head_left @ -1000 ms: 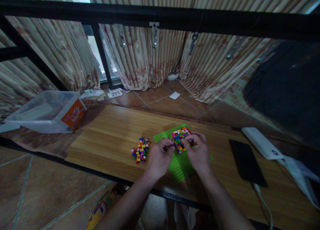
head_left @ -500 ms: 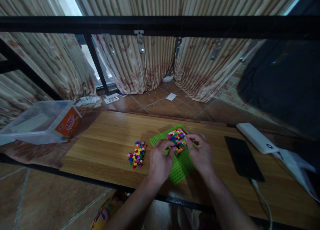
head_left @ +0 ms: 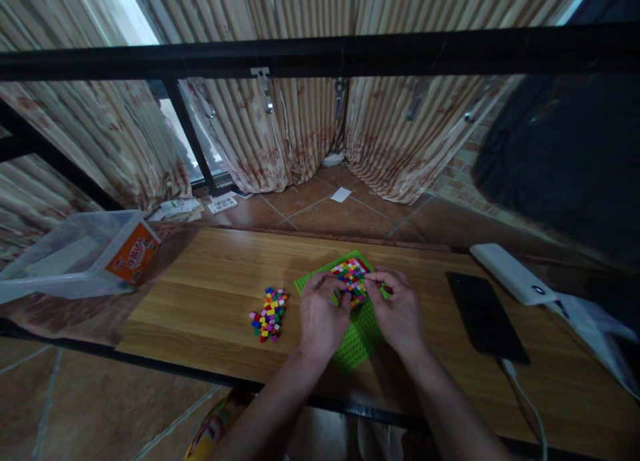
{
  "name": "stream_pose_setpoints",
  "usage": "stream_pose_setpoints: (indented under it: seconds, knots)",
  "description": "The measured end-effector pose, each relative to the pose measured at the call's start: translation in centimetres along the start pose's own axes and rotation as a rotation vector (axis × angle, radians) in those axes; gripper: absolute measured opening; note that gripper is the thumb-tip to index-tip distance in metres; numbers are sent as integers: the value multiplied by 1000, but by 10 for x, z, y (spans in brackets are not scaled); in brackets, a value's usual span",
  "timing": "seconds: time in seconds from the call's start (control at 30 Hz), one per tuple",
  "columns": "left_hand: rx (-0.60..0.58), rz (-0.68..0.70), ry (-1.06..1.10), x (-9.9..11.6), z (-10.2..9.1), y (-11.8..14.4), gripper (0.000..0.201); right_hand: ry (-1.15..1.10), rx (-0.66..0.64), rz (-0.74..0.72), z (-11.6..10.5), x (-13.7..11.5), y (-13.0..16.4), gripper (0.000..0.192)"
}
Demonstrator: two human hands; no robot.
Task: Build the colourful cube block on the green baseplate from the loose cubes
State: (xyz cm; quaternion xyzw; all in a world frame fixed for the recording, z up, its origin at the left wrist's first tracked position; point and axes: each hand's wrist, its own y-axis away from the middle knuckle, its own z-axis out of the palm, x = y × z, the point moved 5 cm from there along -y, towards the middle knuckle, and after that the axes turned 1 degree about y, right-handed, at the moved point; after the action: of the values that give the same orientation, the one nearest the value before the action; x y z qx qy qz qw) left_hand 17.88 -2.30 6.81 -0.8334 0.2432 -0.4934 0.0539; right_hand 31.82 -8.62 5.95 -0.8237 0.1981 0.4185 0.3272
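Note:
A green studded baseplate [head_left: 358, 344] lies at an angle on the wooden table, with a patch of small multicoloured toy bricks [head_left: 351, 271] fixed on its far half. Over the left side of that patch, my left hand [head_left: 324, 317] is closed, thumb and fingers bent together at the bricks. My right hand [head_left: 399, 309] pinches with thumb and forefinger at the patch's right edge. Whatever sits between the fingertips of either hand is too small or hidden to make out. Left of my left hand is a loose pile of small coloured bricks [head_left: 270, 313].
A black phone [head_left: 486, 317] with a white cable [head_left: 525, 401] lies to the right, near a white power bank [head_left: 513, 274]. A clear plastic bin [head_left: 75, 254] with an orange label stands far left. The table's dark front edge [head_left: 360, 411] runs below my forearms.
The view has shifted slightly. Both hands stay over the brick patch, and the right fingertips have moved a little closer to the left ones.

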Motion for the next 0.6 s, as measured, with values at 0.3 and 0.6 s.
stream_pose_setpoints:
  seconds: [0.3, 0.6]
  knots:
    - [-10, -60, 38, -3, 3, -3, 16, 23, -34, -2, 5, 1, 3, 20]
    - [-58, -44, 62, -9, 5, -4, 21, 144, -1, 41, 15, -2, 1, 28]
